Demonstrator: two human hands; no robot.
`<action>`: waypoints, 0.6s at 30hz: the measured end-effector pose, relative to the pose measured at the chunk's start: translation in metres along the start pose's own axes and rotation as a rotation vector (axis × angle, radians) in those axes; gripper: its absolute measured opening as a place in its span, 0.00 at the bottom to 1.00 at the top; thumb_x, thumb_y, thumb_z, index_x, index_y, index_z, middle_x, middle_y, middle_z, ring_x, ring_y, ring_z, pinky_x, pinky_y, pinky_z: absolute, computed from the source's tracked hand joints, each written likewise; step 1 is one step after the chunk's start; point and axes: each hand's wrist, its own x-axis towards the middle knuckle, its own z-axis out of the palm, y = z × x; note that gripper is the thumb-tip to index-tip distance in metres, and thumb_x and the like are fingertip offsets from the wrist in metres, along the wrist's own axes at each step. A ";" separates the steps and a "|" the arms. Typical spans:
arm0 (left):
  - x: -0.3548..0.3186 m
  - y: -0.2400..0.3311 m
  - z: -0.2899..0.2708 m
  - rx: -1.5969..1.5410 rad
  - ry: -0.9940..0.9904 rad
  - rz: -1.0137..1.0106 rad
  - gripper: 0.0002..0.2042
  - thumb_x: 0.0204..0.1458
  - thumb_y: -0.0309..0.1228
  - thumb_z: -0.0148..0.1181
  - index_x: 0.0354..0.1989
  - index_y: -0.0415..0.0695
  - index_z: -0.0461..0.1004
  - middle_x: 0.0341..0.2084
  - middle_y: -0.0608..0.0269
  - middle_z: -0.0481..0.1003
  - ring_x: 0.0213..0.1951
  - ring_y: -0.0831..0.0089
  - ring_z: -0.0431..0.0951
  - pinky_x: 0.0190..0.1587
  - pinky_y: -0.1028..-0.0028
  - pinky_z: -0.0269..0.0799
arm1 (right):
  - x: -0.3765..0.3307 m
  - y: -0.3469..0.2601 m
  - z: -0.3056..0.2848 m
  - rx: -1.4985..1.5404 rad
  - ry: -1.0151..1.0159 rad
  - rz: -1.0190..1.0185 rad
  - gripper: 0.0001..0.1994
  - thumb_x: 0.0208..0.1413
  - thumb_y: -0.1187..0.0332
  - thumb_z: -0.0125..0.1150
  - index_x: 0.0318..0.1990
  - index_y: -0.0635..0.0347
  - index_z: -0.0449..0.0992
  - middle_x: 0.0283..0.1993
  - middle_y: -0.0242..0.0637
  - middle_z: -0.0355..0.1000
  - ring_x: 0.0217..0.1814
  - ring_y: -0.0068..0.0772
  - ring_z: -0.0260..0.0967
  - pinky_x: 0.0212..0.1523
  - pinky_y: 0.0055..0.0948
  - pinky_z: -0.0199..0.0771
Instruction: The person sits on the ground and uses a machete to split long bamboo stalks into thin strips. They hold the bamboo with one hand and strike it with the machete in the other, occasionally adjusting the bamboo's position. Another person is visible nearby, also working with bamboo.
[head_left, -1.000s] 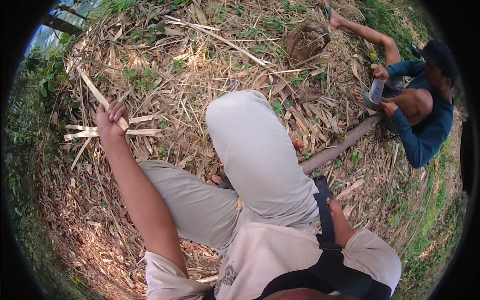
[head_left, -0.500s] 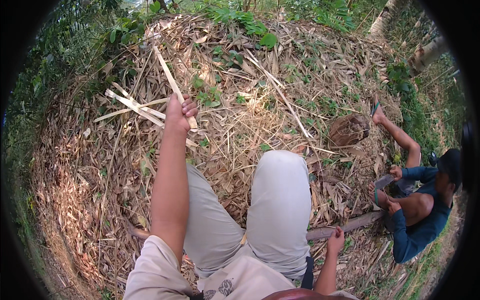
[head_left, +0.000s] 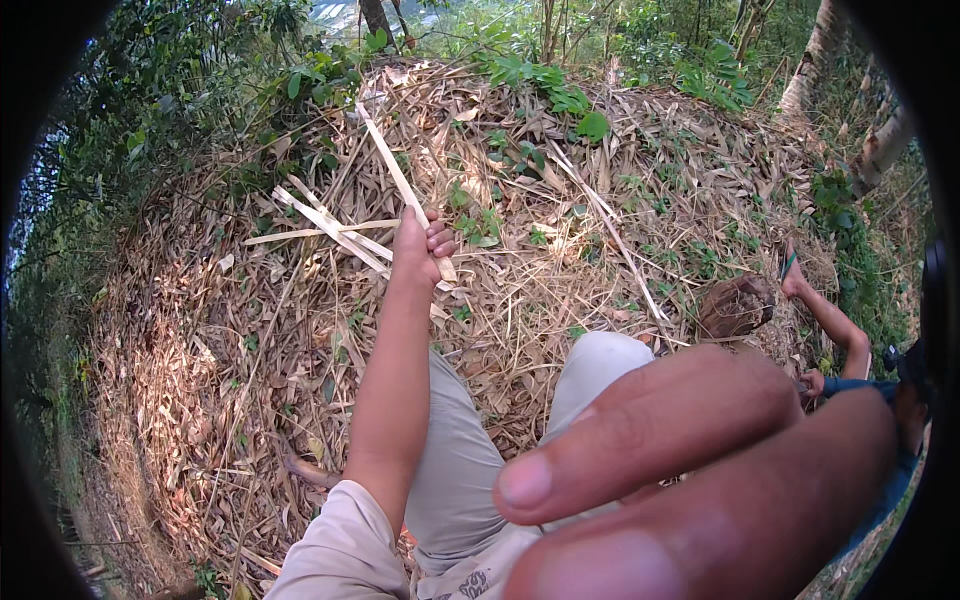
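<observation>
My left hand is stretched forward, its fingers wrapped round the lower end of a pale, flat bamboo strip. The strip slants up and to the left, with a short end showing below my fist. Just left of that hand, several similar pale strips lie crossed on dry leaves. Very large and close to the camera, my right hand fills the lower right. Two of its fingers stretch out to the left, with nothing visible in them; the rest of that hand is out of sight.
Long thin strips lie ahead on the leaf litter, near a brown stump. A co-worker's leg shows at the right, the body mostly behind my fingers. Shrubs and pale trunks border the ground.
My right hand has risen from beside my thigh to right before the camera, covering my right knee and much of the co-worker. The view has shifted; my left hand keeps its strip.
</observation>
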 end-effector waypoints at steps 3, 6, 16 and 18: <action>0.001 0.016 -0.009 0.035 -0.012 0.046 0.19 0.68 0.47 0.33 0.32 0.45 0.61 0.12 0.74 0.52 0.11 0.83 0.50 0.11 0.80 0.47 | 0.017 0.023 0.011 0.080 -0.003 -0.084 0.14 0.47 0.77 0.62 0.44 0.56 0.82 0.45 0.42 0.77 0.43 0.36 0.76 0.41 0.33 0.76; -0.005 0.030 -0.032 0.062 0.044 0.098 0.18 0.68 0.45 0.33 0.32 0.45 0.61 0.12 0.75 0.52 0.11 0.84 0.51 0.11 0.80 0.47 | 0.012 0.048 0.019 0.131 -0.052 -0.053 0.14 0.49 0.76 0.63 0.45 0.55 0.81 0.44 0.41 0.77 0.41 0.35 0.76 0.39 0.33 0.75; -0.010 0.022 -0.014 0.020 -0.175 0.056 0.20 0.69 0.49 0.35 0.38 0.44 0.64 0.15 0.74 0.55 0.13 0.82 0.55 0.14 0.80 0.52 | -0.426 0.161 0.068 -0.485 -0.358 1.830 0.17 0.54 0.68 0.60 0.51 0.65 0.77 0.48 0.55 0.75 0.51 0.45 0.75 0.53 0.37 0.71; -0.011 0.025 -0.017 0.030 -0.237 0.079 0.20 0.68 0.49 0.37 0.40 0.43 0.65 0.17 0.72 0.58 0.16 0.80 0.58 0.18 0.78 0.57 | -0.464 0.131 0.078 -0.419 -0.399 1.937 0.17 0.54 0.67 0.60 0.50 0.65 0.77 0.48 0.54 0.75 0.51 0.44 0.75 0.52 0.37 0.71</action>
